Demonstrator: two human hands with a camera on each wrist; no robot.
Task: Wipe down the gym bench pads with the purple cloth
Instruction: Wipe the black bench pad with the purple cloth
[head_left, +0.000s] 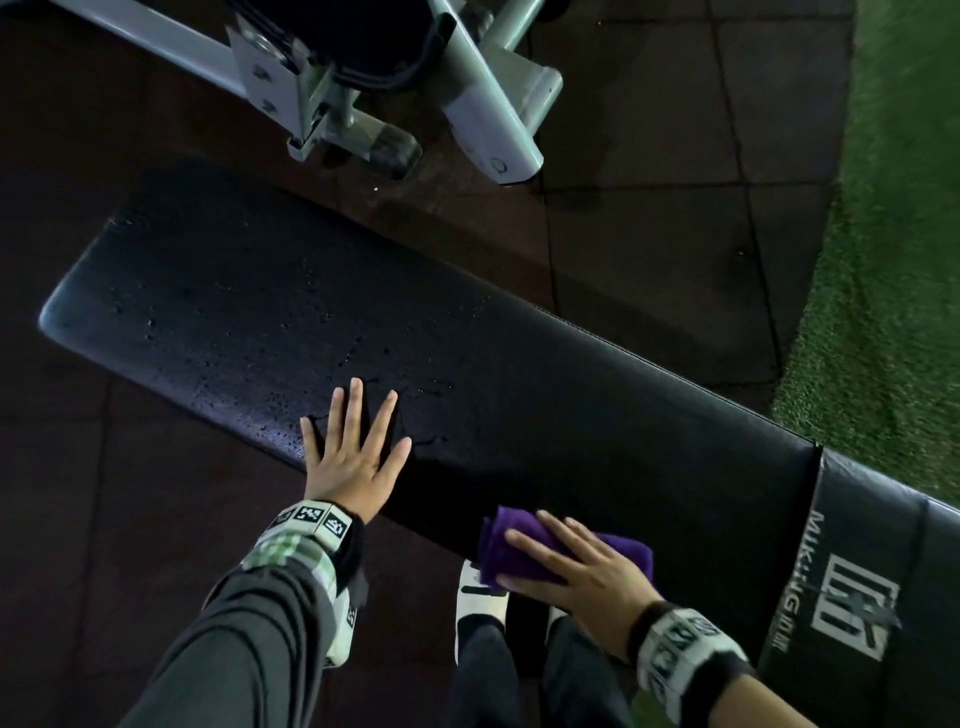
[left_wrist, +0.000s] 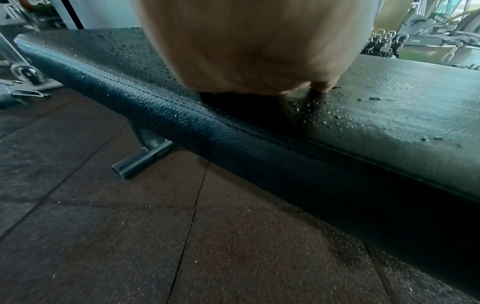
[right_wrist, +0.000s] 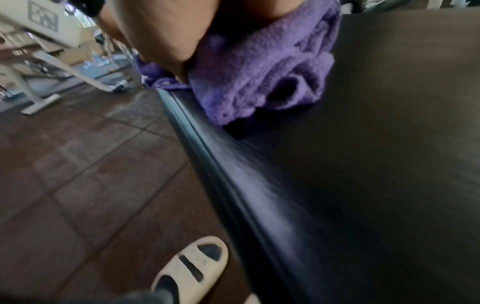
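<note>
Pressing flat with fingers spread, the left hand (head_left: 349, 457) rested on the long bench pad (head_left: 519, 374), gripping nothing. The right hand (head_left: 582, 569) lay with straight fingers on the bunched purple cloth (head_left: 498, 545) at the pad's near edge. Droplets (head_left: 249, 322) speckled the left stretch of the pad. A pale slipper (right_wrist: 189, 269) stood on the dark floor tiles (left_wrist: 130, 236) beside it.

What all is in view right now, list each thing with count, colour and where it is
bench pad: one, black, droplet-speckled, running left to right
second pad: one, black with white logo, right end
purple cloth: one, folded, near edge of bench pad
machine frame: one, grey, beyond bench
floor tiles: dark brown
turf: green, right
slippers: cream, below the cloth
left hand: flat on bench pad
right hand: pressing the cloth
</note>
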